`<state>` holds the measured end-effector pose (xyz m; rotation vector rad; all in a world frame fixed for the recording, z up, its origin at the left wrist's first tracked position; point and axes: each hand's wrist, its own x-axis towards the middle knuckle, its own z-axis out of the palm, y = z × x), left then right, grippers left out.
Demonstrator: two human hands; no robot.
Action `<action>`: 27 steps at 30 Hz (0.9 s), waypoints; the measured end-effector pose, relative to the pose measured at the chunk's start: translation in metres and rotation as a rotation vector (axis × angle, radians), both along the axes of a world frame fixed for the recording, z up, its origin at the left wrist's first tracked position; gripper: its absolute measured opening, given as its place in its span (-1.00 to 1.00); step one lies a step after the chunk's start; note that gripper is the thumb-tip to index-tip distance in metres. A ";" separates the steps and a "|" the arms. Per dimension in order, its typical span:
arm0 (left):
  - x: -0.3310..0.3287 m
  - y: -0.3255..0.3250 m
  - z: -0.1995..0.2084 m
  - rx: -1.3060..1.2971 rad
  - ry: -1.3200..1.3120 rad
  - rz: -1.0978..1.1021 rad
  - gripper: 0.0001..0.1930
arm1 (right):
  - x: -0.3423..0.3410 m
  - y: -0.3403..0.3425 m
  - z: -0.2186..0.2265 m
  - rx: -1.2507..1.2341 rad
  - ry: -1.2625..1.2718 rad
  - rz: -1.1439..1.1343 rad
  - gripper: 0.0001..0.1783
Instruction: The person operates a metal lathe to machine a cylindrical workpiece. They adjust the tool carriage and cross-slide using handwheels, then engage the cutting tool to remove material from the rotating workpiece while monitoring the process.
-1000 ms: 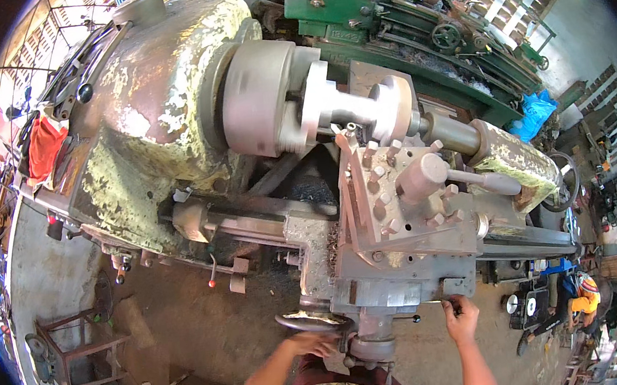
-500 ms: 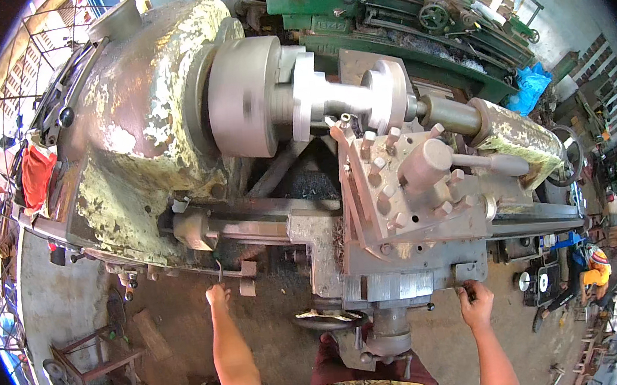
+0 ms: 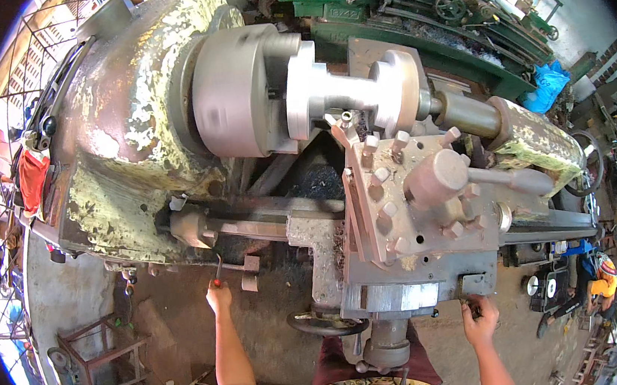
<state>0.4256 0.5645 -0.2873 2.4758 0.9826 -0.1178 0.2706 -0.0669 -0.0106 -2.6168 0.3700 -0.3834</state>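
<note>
A shiny spool-shaped metal workpiece [image 3: 347, 92] sits between the lathe chuck [image 3: 231, 95] and the tailstock centre [image 3: 431, 103]. Slight smearing on the chuck suggests it is turning. Close below the workpiece, a cutting tool [image 3: 346, 116] juts from the square tool post [image 3: 414, 200]. My left hand [image 3: 219, 297] is closed around a bent lever [image 3: 219, 268] with a red part, under the headstock. At the carriage's lower right corner, my right hand [image 3: 481, 319] has its fingers curled around something dark that I cannot make out.
A black-rimmed handwheel [image 3: 328, 323] and a cross-slide handle [image 3: 387, 351] stand just in front of my body. Behind is a green lathe [image 3: 333, 2]. To the right, a person in orange [image 3: 602, 283] crouches low. A metal frame stand [image 3: 104, 357] is at the left.
The chuck's jaws show at a different angle. More of the lever's red part shows above my left hand. The whole view has shifted slightly; both hands keep their places at the machine.
</note>
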 end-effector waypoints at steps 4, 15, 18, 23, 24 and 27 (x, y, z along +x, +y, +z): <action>0.000 0.003 -0.002 0.048 0.050 0.003 -0.65 | -0.004 -0.005 0.001 0.012 0.064 0.031 -0.80; 0.004 -0.003 -0.030 0.034 0.142 0.293 -0.57 | -0.005 -0.010 0.001 -0.090 0.070 0.112 -0.79; 0.001 0.005 -0.039 -0.022 0.088 0.331 -0.55 | -0.007 -0.011 0.001 -0.110 0.122 0.096 -0.75; -0.001 0.013 -0.048 -0.153 0.047 0.419 -0.52 | -0.006 -0.011 0.001 -0.137 0.080 0.093 -0.76; -0.001 0.011 -0.047 -0.148 0.004 0.390 -0.52 | -0.005 -0.010 0.002 -0.135 0.087 0.086 -0.77; 0.000 0.003 -0.038 -0.171 0.006 0.413 -0.53 | -0.004 -0.009 0.003 -0.142 0.086 0.079 -0.79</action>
